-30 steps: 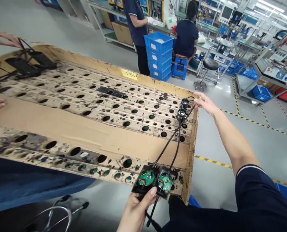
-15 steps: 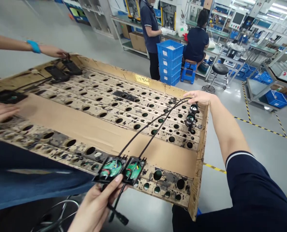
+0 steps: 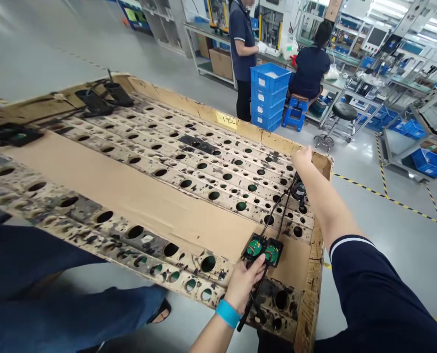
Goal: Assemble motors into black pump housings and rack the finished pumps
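My left hand (image 3: 245,277) wears a blue wristband and pinches two small black boxes (image 3: 262,251) side by side. Their open tops show green filling and coloured wires. A black cable (image 3: 244,314) hangs below that hand. More black cables (image 3: 280,208) run from the boxes up towards my right hand (image 3: 302,158), at the tray's far right corner. That hand is closed, seemingly around the cables; its fingers are mostly hidden. Beneath my right forearm, partly covered, is a round black lens-like part (image 3: 298,190). All this is over a large worn wooden tray (image 3: 314,274) with rows of holes.
A flat cardboard strip (image 3: 141,196) crosses the tray. At its far left lie black parts with cables (image 3: 95,102) and another black box (image 3: 15,133). A person's legs in jeans (image 3: 104,314) stand at the near left. Beyond are stacked blue crates (image 3: 268,98), a stool (image 3: 344,112) and two people.
My left hand has moved right with the two black boxes, nearer the tray's right end. My right hand has closed and turned. The other person's hands have left the view.
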Available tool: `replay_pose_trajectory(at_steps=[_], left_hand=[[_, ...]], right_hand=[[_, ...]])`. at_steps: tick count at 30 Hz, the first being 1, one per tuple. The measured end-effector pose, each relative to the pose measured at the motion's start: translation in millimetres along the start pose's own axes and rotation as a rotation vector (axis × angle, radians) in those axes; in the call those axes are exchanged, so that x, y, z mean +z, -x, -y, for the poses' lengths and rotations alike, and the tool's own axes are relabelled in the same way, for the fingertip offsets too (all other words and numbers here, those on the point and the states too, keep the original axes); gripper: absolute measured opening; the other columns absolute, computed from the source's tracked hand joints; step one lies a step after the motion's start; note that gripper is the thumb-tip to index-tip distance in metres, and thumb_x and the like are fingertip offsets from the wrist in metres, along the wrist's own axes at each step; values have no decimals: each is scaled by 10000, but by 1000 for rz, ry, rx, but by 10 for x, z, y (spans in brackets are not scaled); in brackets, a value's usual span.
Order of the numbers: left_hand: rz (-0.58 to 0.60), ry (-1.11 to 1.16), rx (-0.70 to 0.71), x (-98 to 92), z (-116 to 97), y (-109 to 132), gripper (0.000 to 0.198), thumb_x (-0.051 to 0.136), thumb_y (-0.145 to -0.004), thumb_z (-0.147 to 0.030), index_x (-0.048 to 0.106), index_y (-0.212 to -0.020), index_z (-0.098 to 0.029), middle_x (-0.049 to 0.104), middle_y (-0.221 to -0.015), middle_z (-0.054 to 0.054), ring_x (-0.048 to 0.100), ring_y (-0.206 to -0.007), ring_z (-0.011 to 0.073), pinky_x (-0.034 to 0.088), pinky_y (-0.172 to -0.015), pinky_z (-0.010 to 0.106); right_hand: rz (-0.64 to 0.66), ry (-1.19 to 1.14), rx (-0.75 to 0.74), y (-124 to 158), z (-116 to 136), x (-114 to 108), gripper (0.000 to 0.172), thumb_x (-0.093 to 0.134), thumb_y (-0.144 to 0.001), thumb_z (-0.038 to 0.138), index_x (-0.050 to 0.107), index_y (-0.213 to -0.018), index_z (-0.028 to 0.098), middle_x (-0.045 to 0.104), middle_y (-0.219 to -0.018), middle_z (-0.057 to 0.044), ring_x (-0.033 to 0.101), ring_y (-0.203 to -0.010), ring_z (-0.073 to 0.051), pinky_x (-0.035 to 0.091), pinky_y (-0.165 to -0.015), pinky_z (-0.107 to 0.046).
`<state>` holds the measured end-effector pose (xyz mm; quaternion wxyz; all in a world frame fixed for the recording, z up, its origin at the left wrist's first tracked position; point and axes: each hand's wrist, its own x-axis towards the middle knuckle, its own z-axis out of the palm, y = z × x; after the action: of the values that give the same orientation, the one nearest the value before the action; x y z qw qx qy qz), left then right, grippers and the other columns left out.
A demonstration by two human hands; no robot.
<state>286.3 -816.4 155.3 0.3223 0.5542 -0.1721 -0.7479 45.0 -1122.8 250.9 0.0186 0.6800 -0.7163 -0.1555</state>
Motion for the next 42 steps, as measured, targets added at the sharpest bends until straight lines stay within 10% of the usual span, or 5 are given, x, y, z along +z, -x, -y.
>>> replay_pose_trajectory(at_steps=[6, 12, 26, 32, 42], left_hand=[[-8, -567, 212, -629, -170, 369, 775, 689, -800, -691, 531, -1341, -159, 739, -1124, 178, 718, -1078, 336, 576, -990, 504], [-239, -1320, 964, -712, -187, 207, 488, 541, -964, -490, 633, -1353, -210, 554, -1456, 192, 531, -1354, 383, 448, -1133, 581], [-174, -1363, 1038, -472, 277, 274, 616, 557, -980, -441, 427, -1540, -221, 377, -1621, 189, 346, -1503, 394, 392, -1164, 596], [-197, -1138, 1015, -950, 1097, 1220, 540, 498, -1007, -351, 405, -1531, -263, 533, -1498, 136, 510, -1394, 286, 458, -1144, 491], [-615, -1328, 614, -1530, 3080, 2689, 406, 620, -916, -239, 648, -1318, -285, 686, -1293, 75, 635, -1185, 267, 508, -1049, 444]], right_hand=[[-163, -9, -188, 433, 94, 16, 333, 418, -1039, 149, 644, -1278, 103, 572, -1398, -189, 366, -1430, -355, 167, -1212, -614], [-58, -206, -481, 1715, 223, 285, 446, 589, -974, 573, 697, -1176, 190, 699, -1137, -118, 614, -1096, -296, 451, -1003, -437], [-25, -387, -404, 2971, 542, 763, 734, 756, -878, 522, 491, -1456, 156, 626, -1344, -183, 599, -1226, -351, 479, -1036, -495], [-138, -881, -974, 4274, 1071, 1025, 437, 583, -978, 582, 655, -1223, 227, 741, -1153, -79, 675, -1062, -218, 488, -986, -364], [765, -958, -1672, 5963, 2128, 2324, 305, 738, -868, 502, 756, -847, 198, 754, -774, -9, 723, -722, -147, 533, -672, -211]])
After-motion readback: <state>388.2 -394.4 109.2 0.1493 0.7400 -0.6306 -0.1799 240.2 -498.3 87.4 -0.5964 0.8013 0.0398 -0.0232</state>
